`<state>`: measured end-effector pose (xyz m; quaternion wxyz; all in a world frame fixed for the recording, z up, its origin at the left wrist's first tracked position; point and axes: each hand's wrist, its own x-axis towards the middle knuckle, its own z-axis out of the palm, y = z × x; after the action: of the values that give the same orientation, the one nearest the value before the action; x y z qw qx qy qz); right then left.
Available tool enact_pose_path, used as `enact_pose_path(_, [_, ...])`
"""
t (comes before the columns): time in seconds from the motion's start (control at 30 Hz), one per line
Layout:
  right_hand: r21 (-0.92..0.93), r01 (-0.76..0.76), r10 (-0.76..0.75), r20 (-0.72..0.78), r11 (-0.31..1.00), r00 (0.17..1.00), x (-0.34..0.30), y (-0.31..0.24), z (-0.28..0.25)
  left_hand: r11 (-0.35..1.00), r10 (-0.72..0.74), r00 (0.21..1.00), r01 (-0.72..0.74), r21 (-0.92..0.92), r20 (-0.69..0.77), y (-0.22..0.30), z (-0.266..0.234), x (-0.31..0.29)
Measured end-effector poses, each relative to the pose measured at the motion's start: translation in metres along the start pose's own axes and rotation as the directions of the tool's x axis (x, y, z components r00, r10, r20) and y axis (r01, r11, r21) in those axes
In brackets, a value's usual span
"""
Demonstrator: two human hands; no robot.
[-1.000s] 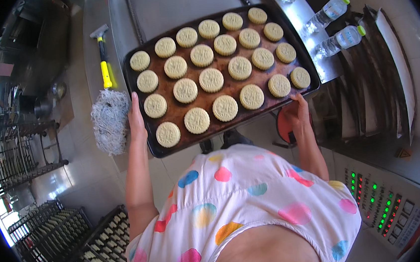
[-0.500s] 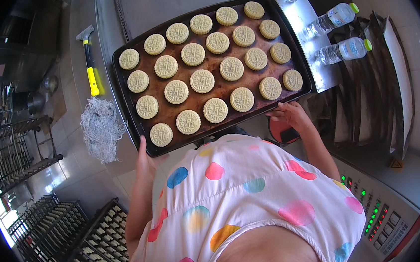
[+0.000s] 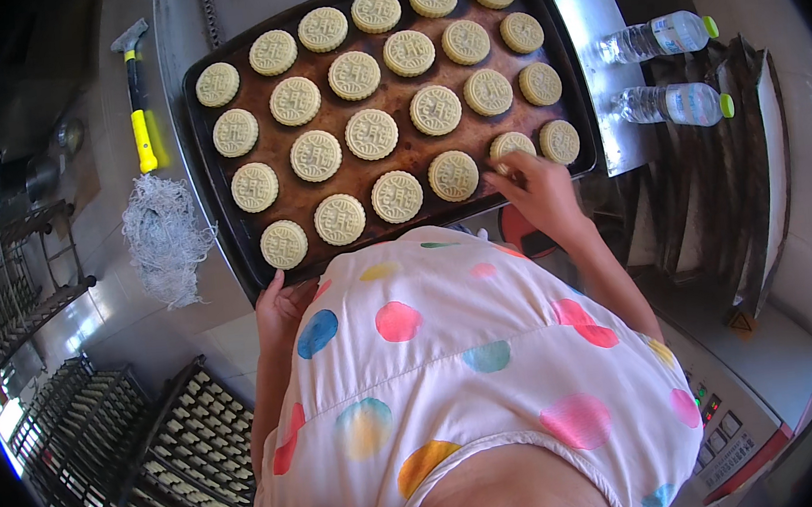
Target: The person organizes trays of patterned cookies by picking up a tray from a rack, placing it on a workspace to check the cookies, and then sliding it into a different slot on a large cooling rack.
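A dark baking tray (image 3: 395, 240) holds rows of pale round mooncakes (image 3: 371, 135) with scalloped edges and pressed patterns on top. My left hand (image 3: 280, 308) is at the tray's near left corner, thumb up on the rim and fingers curled underneath, partly hidden. My right hand (image 3: 546, 195) reaches over the near edge towards the right. Its fingers are bent around the near side of one mooncake (image 3: 510, 144) in the front row, covering part of it. That cake lies flat on the tray.
Water bottles (image 3: 673, 105) stand on a metal ledge at the right, beside stacked dark trays (image 3: 675, 182). A yellow-handled scraper (image 3: 141, 132) and a grey-white tangle of string (image 3: 168, 240) lie at the left. Loaded racks (image 3: 190, 436) stand lower left; a control panel (image 3: 720, 419) lower right.
My right hand has left the tray's rim and moved onto a front-row mooncake. The tray appears slightly nearer and further left in view. My left hand stays at its corner.
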<state>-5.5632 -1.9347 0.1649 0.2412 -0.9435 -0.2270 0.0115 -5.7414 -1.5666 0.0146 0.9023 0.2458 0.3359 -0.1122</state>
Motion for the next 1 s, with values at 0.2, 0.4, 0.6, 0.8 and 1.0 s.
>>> enact_pose_path(0.2, [-0.28,0.472,-0.512,-0.089,0.836,0.854,0.065,-0.017,0.035,1.0,-0.014,1.0,0.015,0.015,-0.015,0.003,0.0,0.006])
enact_pose_path(0.4, [-0.393,0.498,-0.532,0.028,0.773,0.847,0.079,-0.013,0.052,0.999,-0.009,1.0,0.008,0.036,0.023,0.003,-0.013,0.006])
enact_pose_path(0.6, [-0.364,0.463,-0.498,-0.001,0.808,0.867,0.083,-0.008,0.063,0.997,0.037,0.995,-0.043,0.057,0.095,0.001,-0.025,0.008])
enact_pose_path(0.8, [-0.295,0.359,-0.395,-0.072,0.885,0.916,0.069,-0.005,0.054,0.995,0.014,0.994,-0.025,0.093,0.111,0.003,-0.028,0.008])
enact_pose_path(1.0, [-0.352,0.155,-0.24,-0.212,0.923,0.947,0.005,0.023,0.024,0.991,0.0,0.993,-0.015,0.133,0.117,0.006,-0.026,0.012])
